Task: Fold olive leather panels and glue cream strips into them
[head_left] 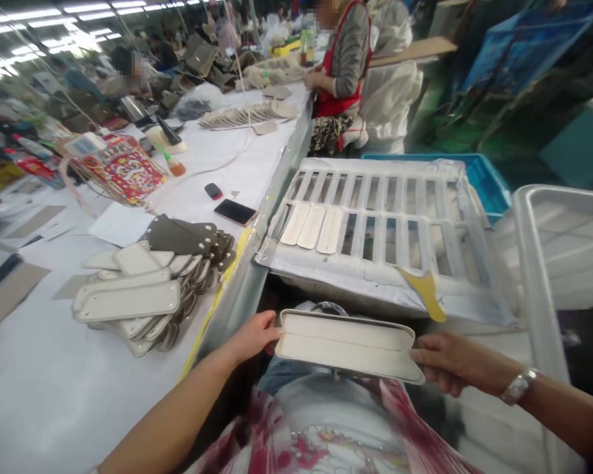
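Above my lap I hold a long, cream-coloured folded panel (346, 343) with dark edges and rounded corners, a crease running along its length. My left hand (257, 336) pinches its left end between thumb and fingers. At the opposite end, my right hand (447, 362) grips the panel, a metal watch on that wrist. To the left, a pile of similar cream panels (133, 299) with stitched-looking edges lies on the white table, with dark grey-brown panels (182, 236) stacked behind it.
Ahead is a slatted white rack (366, 263) carrying three cream strips (309, 227) and a yellow piece (425, 293). A phone (234, 211) and a red patterned bag (131, 168) rest on the table. A large pale bin (534, 263) stands right. A co-worker (343, 72) sits farther back.
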The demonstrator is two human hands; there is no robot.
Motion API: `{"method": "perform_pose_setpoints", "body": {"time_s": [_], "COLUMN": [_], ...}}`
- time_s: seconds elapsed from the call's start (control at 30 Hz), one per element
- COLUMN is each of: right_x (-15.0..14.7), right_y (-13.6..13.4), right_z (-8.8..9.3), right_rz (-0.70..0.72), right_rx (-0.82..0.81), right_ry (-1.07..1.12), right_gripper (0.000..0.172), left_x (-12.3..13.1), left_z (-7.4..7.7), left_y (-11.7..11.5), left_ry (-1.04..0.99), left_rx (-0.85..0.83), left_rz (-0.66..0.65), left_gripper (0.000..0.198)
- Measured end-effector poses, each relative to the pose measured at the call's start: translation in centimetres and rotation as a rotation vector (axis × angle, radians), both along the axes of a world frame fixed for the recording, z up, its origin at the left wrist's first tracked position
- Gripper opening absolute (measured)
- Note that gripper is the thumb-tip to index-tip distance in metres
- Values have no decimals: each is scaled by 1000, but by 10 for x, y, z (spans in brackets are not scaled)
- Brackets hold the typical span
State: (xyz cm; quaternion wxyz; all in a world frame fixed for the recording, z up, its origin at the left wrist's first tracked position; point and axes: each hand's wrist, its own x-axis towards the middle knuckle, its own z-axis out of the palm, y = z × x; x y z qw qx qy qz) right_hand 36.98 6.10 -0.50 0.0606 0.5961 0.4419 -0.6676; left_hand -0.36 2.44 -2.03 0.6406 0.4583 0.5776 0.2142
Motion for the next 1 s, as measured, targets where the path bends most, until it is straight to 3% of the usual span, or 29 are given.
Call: {"method": "perform_pose_setpoints", "body": {"time_s": [0.17, 0.27, 0.33, 0.4, 0.47, 0.53, 0.6, 0.67, 1.0], "right_x": [-1, 4, 8, 8, 3, -6, -16, -23, -21], "right_y": [7, 4, 4, 5, 6, 7, 6, 3, -4], "right_z": [2, 4, 7, 11, 14, 17, 19, 20, 6], "right_rz": [11, 49, 94, 91, 61, 112, 264, 399, 495], "right_rx": [33, 79, 158, 343, 589, 809, 944, 1031, 1105], "right_ry": [-5, 8, -14, -21, 31, 80, 70, 34, 22], "right_gripper": [46, 45, 42, 38, 40, 38, 27, 22, 36], "left_x": [-6, -10, -4, 14, 46, 83, 115, 134, 138], "left_z": [11, 27, 41, 52, 57, 56, 51, 45, 42], "left_y": [20, 38, 51, 63, 70, 73, 74, 74, 69], "left_ry": [40, 203, 427, 584, 557, 409, 306, 282, 364], "left_rx": [-43, -35, 114, 360, 589, 708, 738, 749, 741], "left_rz": [-176, -481, -630, -620, -590, -743, -920, -984, -1023], "left_gripper": [32, 37, 39, 40, 42, 42, 34, 33, 32]}}
